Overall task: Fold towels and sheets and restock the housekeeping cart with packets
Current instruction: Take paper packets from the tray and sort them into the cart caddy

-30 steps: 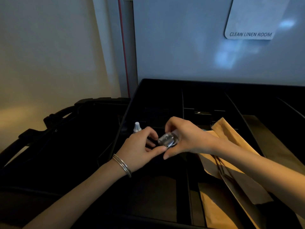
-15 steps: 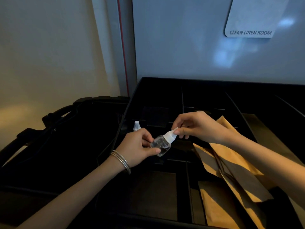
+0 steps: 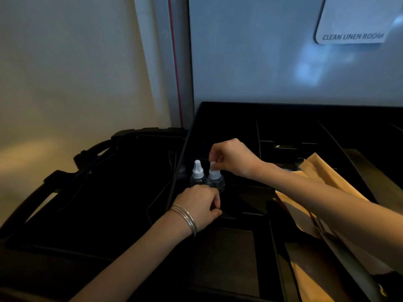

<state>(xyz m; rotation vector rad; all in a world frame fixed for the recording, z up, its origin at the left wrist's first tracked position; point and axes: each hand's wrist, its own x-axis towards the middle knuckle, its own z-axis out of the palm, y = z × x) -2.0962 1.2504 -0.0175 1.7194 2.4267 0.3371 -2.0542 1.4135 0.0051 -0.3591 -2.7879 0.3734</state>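
Note:
Two small clear bottles with white caps stand upright side by side in a left compartment of the black cart tray (image 3: 220,110). My right hand (image 3: 233,158) pinches the white cap tip of the right bottle (image 3: 216,180) from above. The left bottle (image 3: 197,174) stands free beside it. My left hand (image 3: 199,207), with thin bangles on the wrist, rests just in front of the bottles with fingers curled; whether it touches a bottle is hidden.
Brown paper bags (image 3: 322,177) lie in the tray's right compartments, under my right forearm. A black cart handle and bin (image 3: 91,192) sit to the left. A door with a "CLEAN LINEN ROOM" sign (image 3: 353,35) rises behind the tray.
The bottle held tilted between both hands now stands upright beside the first bottle. My left hand let go of its body and dropped lower; my right hand kept the cap.

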